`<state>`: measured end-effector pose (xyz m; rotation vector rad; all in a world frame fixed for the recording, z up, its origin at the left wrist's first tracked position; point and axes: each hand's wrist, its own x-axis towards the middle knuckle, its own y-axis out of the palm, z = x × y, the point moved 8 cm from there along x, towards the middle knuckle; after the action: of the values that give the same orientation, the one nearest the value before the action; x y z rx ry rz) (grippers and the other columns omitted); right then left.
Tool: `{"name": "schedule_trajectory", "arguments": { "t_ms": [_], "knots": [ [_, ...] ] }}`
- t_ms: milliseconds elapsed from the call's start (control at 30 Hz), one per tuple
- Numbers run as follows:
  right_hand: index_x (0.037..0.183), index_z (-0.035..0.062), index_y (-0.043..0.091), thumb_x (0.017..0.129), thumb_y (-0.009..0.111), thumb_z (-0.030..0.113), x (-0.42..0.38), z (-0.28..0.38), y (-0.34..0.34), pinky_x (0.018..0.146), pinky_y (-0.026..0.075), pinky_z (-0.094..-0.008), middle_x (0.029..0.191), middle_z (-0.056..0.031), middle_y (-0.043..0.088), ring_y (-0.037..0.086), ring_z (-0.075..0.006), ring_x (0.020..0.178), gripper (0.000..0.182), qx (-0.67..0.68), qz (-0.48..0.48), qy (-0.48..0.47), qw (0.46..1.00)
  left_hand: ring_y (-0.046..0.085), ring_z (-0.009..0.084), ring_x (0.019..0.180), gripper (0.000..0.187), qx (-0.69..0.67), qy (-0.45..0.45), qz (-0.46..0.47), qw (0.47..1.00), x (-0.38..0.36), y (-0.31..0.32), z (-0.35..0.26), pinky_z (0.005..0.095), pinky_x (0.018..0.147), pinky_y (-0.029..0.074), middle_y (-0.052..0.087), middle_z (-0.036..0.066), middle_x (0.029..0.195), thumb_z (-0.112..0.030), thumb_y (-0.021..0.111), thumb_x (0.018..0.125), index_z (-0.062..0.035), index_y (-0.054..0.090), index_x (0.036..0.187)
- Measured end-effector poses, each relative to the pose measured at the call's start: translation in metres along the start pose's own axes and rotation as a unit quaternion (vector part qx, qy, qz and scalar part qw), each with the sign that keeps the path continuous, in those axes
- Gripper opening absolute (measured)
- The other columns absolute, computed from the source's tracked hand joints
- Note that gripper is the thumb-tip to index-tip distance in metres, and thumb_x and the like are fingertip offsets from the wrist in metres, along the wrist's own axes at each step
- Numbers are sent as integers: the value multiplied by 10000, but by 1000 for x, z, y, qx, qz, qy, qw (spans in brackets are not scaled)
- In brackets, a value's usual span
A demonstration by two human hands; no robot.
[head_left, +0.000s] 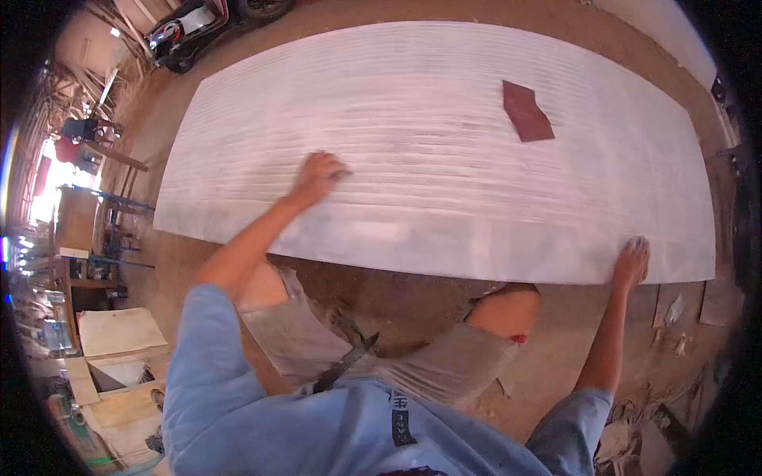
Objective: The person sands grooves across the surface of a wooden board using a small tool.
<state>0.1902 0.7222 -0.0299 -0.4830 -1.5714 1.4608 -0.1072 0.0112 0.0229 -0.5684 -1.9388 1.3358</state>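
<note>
A long white panel (381, 232) with many fine parallel grooves lies in front of me. Over its grooved left part is my left hand (319, 176), fingers curled together. Something small and dark shows at the fingertips, too little to name. My right hand (633, 260) rests at the panel's near right edge, its whitish, dusty fingers laid on the surface. A creased reddish-brown sheet, apparently sandpaper (525, 113), lies on the panel's far right part, away from both hands.
A motorbike (194, 32) stands beyond the panel's far left corner. To the left are a wooden bench frame (119, 155), stacked timber and an open box (119, 369). Brown floor (381, 297) shows between my knees and the panel. Scraps lie at lower right.
</note>
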Motion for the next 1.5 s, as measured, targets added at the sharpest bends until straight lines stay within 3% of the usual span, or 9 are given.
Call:
{"name": "schedule_trajectory", "arguments": {
  "t_ms": [267,533,633,767,867,1067,1233,1367,1500],
  "knots": [
    [1389,127,519,1012,415,398,-76,101,-29,1095,339,-485,1502,-78,427,357,-277,1403,475,-75,28,-70,994,585,304,954,77,-79,96,-50,991,145,85,-203,463,870,464,605,122,890,-93,573,756,-66,632,797],
    [1339,111,563,1005,449,370,-76,109,-32,1076,372,-476,1466,-114,465,442,-306,1341,438,-30,15,-62,997,569,276,918,131,38,152,-10,988,-46,-21,52,442,860,416,636,66,899,-164,649,823,-153,717,934],
    [1428,141,476,1007,395,419,-81,106,-34,1101,326,-456,1497,-82,436,393,-265,1380,511,-49,55,-24,997,580,232,868,92,84,-78,22,993,-113,-94,160,380,853,416,661,42,864,-185,683,852,-113,729,885],
    [1415,116,480,1004,428,405,-71,97,-20,1078,356,-462,1467,-115,461,434,-290,1343,505,-24,1,-88,996,589,247,913,114,24,-124,-22,992,-99,-89,148,393,872,418,667,49,894,-187,692,845,-82,723,875],
    [1400,96,488,1003,455,387,-71,92,-18,1050,389,-475,1453,-130,471,463,-304,1318,493,-24,-25,-109,993,594,263,889,95,27,16,-126,992,-29,-33,71,407,861,436,655,57,870,-174,684,837,-97,718,881],
    [1385,92,500,991,486,348,-85,118,-52,1054,378,-495,1465,-131,457,429,-304,1345,470,-11,-1,-59,998,579,304,940,106,-90,85,-3,992,116,58,-119,457,842,453,611,123,888,-165,596,856,-79,643,815],
    [1390,95,496,993,461,373,-81,110,-33,1097,312,-497,1476,-124,446,408,-295,1363,485,-87,30,-128,987,585,287,894,107,-25,155,-46,987,57,37,-37,444,826,471,631,91,849,-111,633,781,-121,705,860],
    [1421,115,470,996,439,389,-81,109,-42,1129,258,-482,1509,-102,413,355,-283,1403,506,4,31,-42,999,605,235,966,54,36,31,42,998,-31,-47,87,416,924,450,682,48,932,-150,678,842,-145,724,869],
    [1448,135,444,1001,426,408,-84,111,-42,1153,204,-477,1534,-85,384,304,-271,1434,524,-7,53,-17,998,602,252,968,59,-4,-23,32,999,-10,-28,65,400,906,457,678,54,933,-168,683,836,-123,716,854]
  ]
}}
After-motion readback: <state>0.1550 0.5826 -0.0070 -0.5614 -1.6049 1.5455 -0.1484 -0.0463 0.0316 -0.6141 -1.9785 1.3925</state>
